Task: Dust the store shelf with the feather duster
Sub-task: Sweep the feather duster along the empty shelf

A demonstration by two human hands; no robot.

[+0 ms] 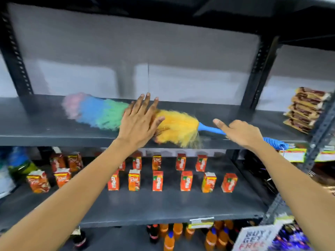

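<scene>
The feather duster (116,115) lies along the upper shelf (45,127), its pink, blue, green and yellow plumes pointing left and its blue handle (211,130) running right under the right hand (241,132). That hand is closed around the handle with the index finger stretched forward along it. The left hand (140,122) is spread open, fingers splayed, in front of the plumes where green meets yellow; whether it touches them I cannot tell.

To dust well, I judge the plumes should stay flat on the board and travel its whole length and into the back corners, the left hand kept clear of the head.

The upper shelf holds nothing else in this bay. The shelf below (163,205) carries small orange juice cartons (157,181) standing upright in 2 spaced rows. Stacked brown packets (306,109) sit in the next bay to the right.
</scene>
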